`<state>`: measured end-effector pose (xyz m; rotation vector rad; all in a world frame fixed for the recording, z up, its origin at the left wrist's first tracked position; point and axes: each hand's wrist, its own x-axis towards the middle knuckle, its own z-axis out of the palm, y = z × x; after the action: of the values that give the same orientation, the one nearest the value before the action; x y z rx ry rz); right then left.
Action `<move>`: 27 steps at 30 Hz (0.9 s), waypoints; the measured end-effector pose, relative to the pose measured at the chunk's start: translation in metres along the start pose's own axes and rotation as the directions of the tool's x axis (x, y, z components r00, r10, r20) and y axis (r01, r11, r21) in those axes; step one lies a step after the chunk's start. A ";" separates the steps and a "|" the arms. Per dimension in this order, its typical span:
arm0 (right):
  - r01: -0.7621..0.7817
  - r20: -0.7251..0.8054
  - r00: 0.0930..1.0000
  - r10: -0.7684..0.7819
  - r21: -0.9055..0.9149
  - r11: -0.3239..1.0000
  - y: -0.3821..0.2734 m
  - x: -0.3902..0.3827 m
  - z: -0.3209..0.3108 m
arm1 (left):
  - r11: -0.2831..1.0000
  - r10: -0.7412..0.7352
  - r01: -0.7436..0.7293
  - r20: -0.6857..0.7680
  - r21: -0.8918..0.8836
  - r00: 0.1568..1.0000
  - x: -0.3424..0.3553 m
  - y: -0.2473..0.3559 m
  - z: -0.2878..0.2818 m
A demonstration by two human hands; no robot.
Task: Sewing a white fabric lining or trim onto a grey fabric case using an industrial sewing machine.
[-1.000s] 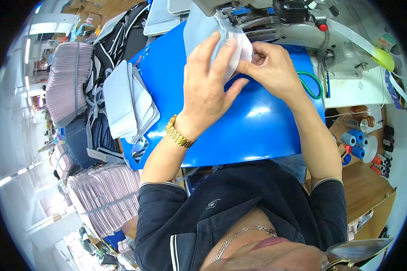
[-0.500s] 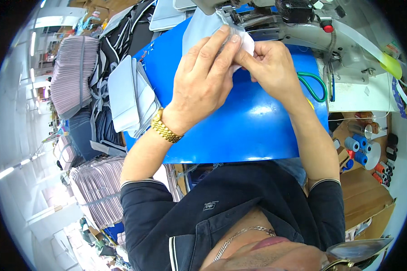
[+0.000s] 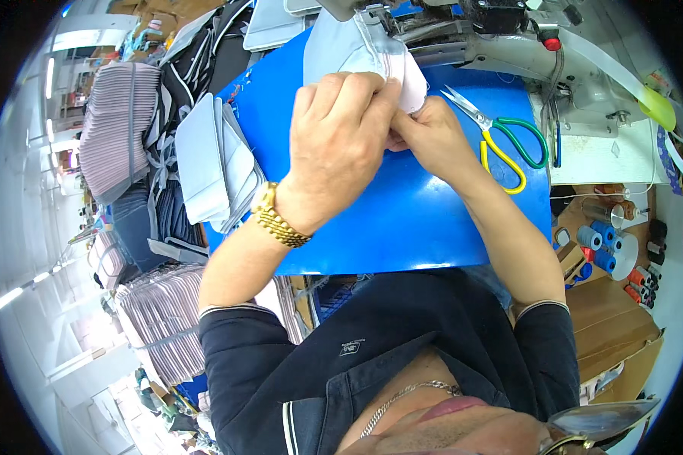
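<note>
My left hand [image 3: 340, 140] has curled fingers on a pale grey-blue fabric piece [image 3: 334, 45] with a white-pink layer [image 3: 408, 80], just in front of the sewing machine's presser foot [image 3: 373, 17]. My right hand [image 3: 429, 136] grips the lower edge of the same piece, its fingertips partly hidden behind my left hand. The piece runs up to the presser foot. Scissors with green and yellow handles [image 3: 499, 159] lie just right of my right hand, on the blue work surface [image 3: 379, 227].
Stacked grey panels [image 3: 212, 163] lie at the left, beside bundled dark pieces [image 3: 178, 98] and tied pink stacks [image 3: 118, 129]. The machine body [image 3: 501, 53] with a red button spans the top right. Thread cones [image 3: 596, 243] and a cardboard box [image 3: 607, 326] sit at the right.
Both hands have moved down, toward me, along the fabric, and my left fingers are more bent. The scissors, earlier mostly hidden by my right hand, now show.
</note>
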<state>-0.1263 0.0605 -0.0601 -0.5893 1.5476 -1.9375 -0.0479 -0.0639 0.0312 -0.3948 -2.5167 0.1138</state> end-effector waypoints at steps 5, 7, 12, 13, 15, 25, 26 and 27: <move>-0.013 0.021 1.000 0.013 -0.004 1.000 0.017 0.002 -0.006 | 0.984 -0.145 0.138 -0.056 -0.112 0.988 -0.002 0.015 0.017; 0.013 0.028 1.000 -0.013 -0.003 1.000 0.020 0.005 -0.008 | 0.979 -0.169 0.156 -0.092 -0.132 0.981 -0.001 0.015 0.022; 0.086 0.036 0.996 -0.088 0.040 0.995 0.029 0.034 -0.006 | 0.967 -0.233 0.205 -0.204 -0.150 0.951 0.010 0.007 0.045; 0.090 0.059 0.994 -0.094 0.061 0.994 0.032 0.041 -0.006 | 0.964 -0.246 0.212 -0.226 -0.163 0.943 0.012 0.005 0.049; 0.155 0.068 0.984 -0.162 0.107 0.982 0.036 0.047 -0.004 | 0.953 -0.281 0.237 -0.258 -0.189 0.924 0.016 0.002 0.057; 0.195 -0.006 0.980 -0.200 0.253 0.948 0.021 0.036 -0.002 | 0.917 -0.388 0.349 -0.233 -0.192 0.891 0.030 0.011 0.054; 0.125 -0.006 0.992 -0.126 0.211 0.970 0.017 0.036 -0.006 | 0.906 -0.413 0.378 -0.195 -0.191 0.890 0.030 0.013 0.050; 0.161 0.025 0.985 -0.173 0.259 0.952 0.012 0.035 -0.009 | 0.898 -0.428 0.397 -0.168 -0.190 0.888 0.032 0.013 0.047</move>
<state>-0.1559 0.0410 -0.0740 -0.6660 1.2239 -2.1905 -0.0958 -0.0417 0.0077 0.0801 -2.3494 -0.2743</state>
